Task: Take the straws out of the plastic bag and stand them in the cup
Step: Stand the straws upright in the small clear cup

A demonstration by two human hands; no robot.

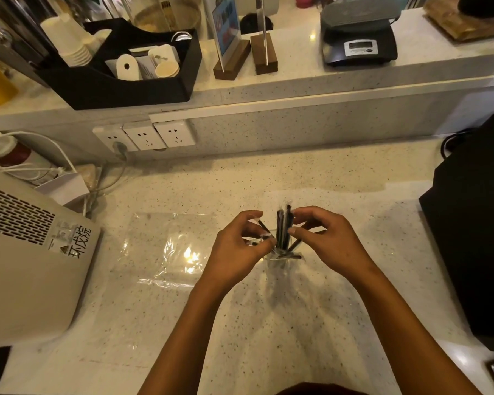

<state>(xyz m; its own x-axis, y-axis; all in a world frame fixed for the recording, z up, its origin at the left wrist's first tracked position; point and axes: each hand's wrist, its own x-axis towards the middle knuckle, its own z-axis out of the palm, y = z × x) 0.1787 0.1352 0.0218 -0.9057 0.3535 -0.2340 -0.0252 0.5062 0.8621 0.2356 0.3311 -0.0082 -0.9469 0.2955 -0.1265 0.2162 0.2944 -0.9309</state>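
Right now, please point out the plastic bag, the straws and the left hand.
plastic bag (166, 246): head view, on its flat clear middle.
straws (283, 229): head view, on the upright dark bundle.
left hand (237, 252): head view, on the back of the hand.

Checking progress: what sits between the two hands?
In the head view, the black straws stand in the clear cup between left hand and right hand.

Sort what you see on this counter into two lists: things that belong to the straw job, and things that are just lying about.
Part of the job:
straws, wrapped, standing in the cup
clear cup
plastic bag, flat on the counter
left hand and right hand, both at the straws

Just lying about:
scale
paper cups
black organiser
wall sockets
beige appliance
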